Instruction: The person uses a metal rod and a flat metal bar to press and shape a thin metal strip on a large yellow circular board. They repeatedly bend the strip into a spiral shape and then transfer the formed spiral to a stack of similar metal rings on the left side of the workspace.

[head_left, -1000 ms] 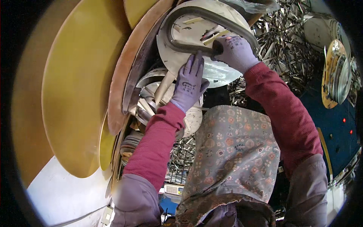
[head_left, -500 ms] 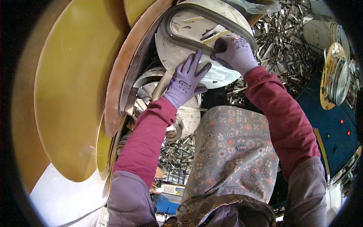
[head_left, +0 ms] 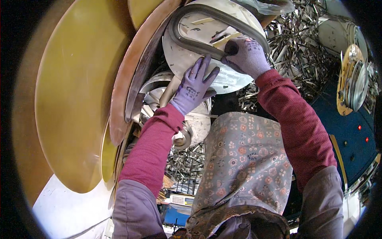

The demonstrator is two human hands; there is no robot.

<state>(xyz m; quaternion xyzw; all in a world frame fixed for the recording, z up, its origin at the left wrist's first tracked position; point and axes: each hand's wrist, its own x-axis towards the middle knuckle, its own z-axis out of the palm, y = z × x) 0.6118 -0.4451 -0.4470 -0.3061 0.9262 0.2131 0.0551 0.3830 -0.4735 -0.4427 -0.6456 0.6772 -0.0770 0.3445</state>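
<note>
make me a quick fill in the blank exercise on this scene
The ____ hand pinches the dark looped strip.
The apron is printed with small ____.
The small lights on the blue panel glow ____.
The big yellow disc stands in the picture's ____ half.
Missing words: right; flowers; red; left.

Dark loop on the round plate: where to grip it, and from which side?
I'd pinch the near run of the dark loop across its narrow band, coming from the near side. That run faces the hands' side, and the loop's open middle should leave room to curl over the band. The right hand meets it there; the left hand reaches toward its near edge.
</note>
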